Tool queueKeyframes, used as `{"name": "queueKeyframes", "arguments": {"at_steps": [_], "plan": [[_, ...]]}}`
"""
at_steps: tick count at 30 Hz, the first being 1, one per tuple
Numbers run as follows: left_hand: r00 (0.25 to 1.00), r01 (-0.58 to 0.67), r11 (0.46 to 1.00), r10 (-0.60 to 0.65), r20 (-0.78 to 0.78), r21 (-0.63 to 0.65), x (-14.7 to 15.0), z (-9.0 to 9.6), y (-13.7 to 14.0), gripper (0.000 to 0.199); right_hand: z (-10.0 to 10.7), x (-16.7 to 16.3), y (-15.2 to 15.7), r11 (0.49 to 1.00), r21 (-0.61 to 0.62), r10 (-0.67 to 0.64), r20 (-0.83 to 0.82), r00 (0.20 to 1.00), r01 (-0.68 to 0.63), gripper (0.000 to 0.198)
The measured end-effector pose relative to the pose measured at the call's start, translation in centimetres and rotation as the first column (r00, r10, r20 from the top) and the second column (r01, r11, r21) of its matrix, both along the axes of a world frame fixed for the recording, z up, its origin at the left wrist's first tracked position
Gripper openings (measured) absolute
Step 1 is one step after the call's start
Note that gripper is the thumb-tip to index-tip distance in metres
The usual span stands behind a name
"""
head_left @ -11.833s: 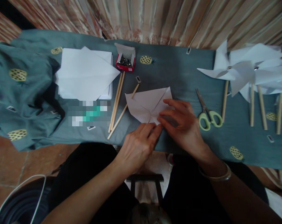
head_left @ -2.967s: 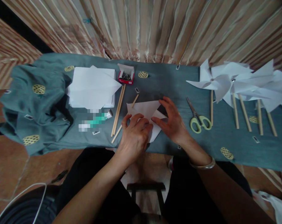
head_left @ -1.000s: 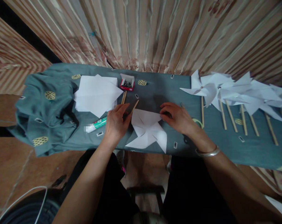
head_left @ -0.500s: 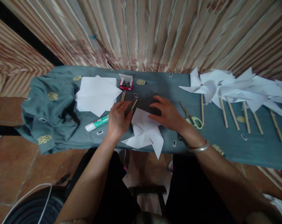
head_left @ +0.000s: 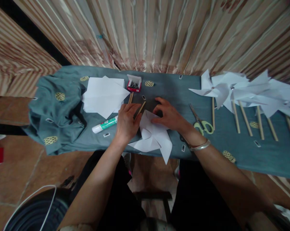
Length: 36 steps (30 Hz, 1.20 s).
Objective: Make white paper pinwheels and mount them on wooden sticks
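Note:
A folded white paper pinwheel (head_left: 154, 141) lies on the cloth-covered table in front of me. My left hand (head_left: 127, 122) is at its upper left, palm down, thumb apart from the fingers. A short wooden stick (head_left: 142, 107) shows in that gap; whether the hand touches it I cannot tell. My right hand (head_left: 170, 116) is at the pinwheel's upper right with fingers curved and apart. Its thumb is over the paper's edge. Beside the left hand lies a green and white glue stick (head_left: 105, 124). Green-handled scissors (head_left: 202, 124) rest right of the right hand.
A stack of white paper (head_left: 101, 96) lies at left, next to a red box (head_left: 134, 84) of small metal pins. More sticks (head_left: 130, 97) lie below the box. Several finished pinwheels (head_left: 233, 93) on sticks overlap at right. Bunched cloth (head_left: 60, 112) covers the left end.
The view has shifted, so the table appears farther right. My left hand has moved slightly closer to the pinwheel, and my right thumb sits closer to the paper. The paper is barely changed.

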<state>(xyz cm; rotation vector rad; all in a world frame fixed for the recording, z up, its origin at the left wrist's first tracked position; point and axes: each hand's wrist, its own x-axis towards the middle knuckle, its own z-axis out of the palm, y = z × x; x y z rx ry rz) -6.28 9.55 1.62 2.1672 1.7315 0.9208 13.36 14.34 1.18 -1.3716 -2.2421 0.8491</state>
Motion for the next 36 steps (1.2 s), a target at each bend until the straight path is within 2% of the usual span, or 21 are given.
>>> {"name": "queueKeyframes", "arguments": {"at_steps": [7, 11, 15, 17, 20, 26, 30, 36], "plan": [[1.000, 0.012, 1.000, -0.012, 0.019, 0.002, 0.7, -0.3, 0.2, 0.032, -0.3, 0.7, -0.2, 1.000, 0.022, -0.004, -0.167, 0.986, 0.007, 0.007], [0.993, 0.101, 0.994, -0.103, 0.056, 0.032, 1.4, 0.7, -1.2, 0.026, -0.2, 1.2, -0.5, 1.000, 0.031, 0.008, -0.213, 0.977, -0.001, 0.010], [0.964, 0.261, 0.965, -0.261, 0.058, -0.002, 1.9, 1.5, -3.9, 0.026, -0.1, 1.5, -0.8, 0.999, 0.042, 0.025, -0.207, 0.978, -0.017, 0.017], [0.948, 0.317, 0.948, -0.318, 0.032, 0.022, 2.0, 1.6, -5.1, 0.025, 0.0, 1.7, -1.0, 0.999, 0.042, 0.037, -0.194, 0.980, -0.029, 0.018], [0.934, 0.356, 0.934, -0.356, -0.009, 0.018, 2.0, 1.4, -6.1, 0.025, 0.1, 2.3, -1.3, 0.997, 0.040, 0.065, -0.178, 0.982, -0.059, 0.019], [0.908, 0.408, 0.910, -0.412, -0.069, -0.073, 2.6, 1.0, -7.1, 0.030, 0.3, 3.4, -1.8, 0.997, 0.027, 0.073, -0.112, 0.991, -0.071, 0.019], [0.901, 0.408, 0.908, -0.417, -0.116, -0.097, 3.0, 0.7, -7.6, 0.038, -0.1, 3.8, -2.1, 0.995, 0.073, 0.068, -0.096, 0.993, -0.061, 0.019], [0.899, 0.395, 0.915, -0.404, -0.169, -0.086, 3.0, 0.1, -7.9, 0.039, 0.3, 4.7, -3.6, 0.967, 0.236, 0.122, -0.097, 0.988, -0.096, 0.015]]}}
